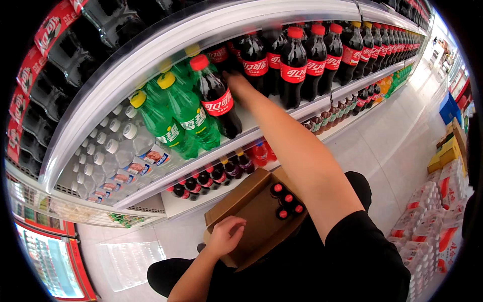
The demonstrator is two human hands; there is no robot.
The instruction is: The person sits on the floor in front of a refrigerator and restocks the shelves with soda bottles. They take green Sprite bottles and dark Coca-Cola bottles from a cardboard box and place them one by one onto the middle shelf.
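My right hand (237,85) reaches into the middle shelf, behind a front Coca-Cola bottle (217,96) with a red cap; its fingers are partly hidden in shadow. Green Sprite bottles (181,109) stand left of that bottle, and more cola bottles (294,71) stand to its right. Over the left edge of an open cardboard box (249,226) is my left hand (228,236), its fingers loosely curled with nothing seen in them. Several small red-capped cola bottles (285,200) stand at the box's far right end.
Clear water bottles (124,151) fill the shelf's left end. Below, a lower shelf (188,205) holds smaller bottles. Wrapped packs of bottles (426,222) stand on the floor at right, near yellow cartons (445,154). A glass-door cooler (53,260) is at lower left.
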